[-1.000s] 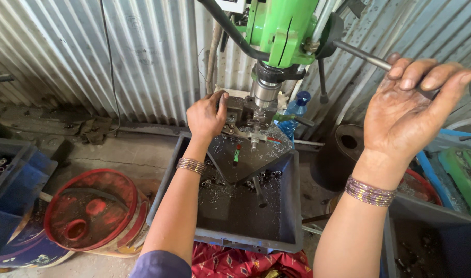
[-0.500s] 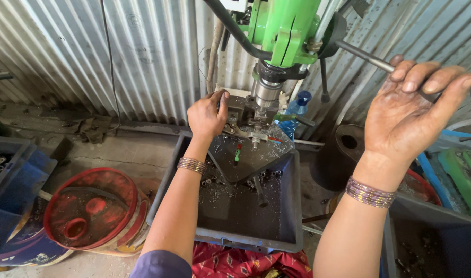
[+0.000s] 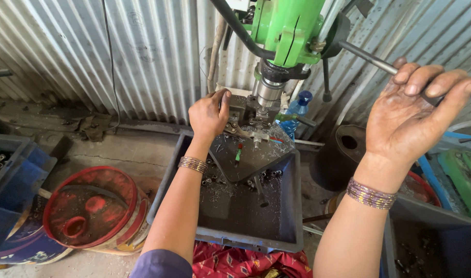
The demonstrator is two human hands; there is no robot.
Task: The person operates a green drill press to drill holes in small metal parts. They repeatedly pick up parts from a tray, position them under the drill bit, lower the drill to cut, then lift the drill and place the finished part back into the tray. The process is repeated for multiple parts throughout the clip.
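The person's left hand [image 3: 208, 114] is pressing a small metal part [image 3: 241, 109] against the drill table [image 3: 248, 154], fingers curled over it just beside the green drill [image 3: 286, 31]. The right hand [image 3: 410, 116], fingers loosely hooked, is gripping the feed handle [image 3: 367, 57] right of the drill; it seems wise to be pulling evenly while bracing the part.

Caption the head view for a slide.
Left hand steadies the fixture under a green drill press; right hand grips its feed lever.

Open room above the grey tray [image 3: 292, 206]; green drill head [image 3: 289, 25] overhead, corrugated wall [image 3: 143, 56] behind.
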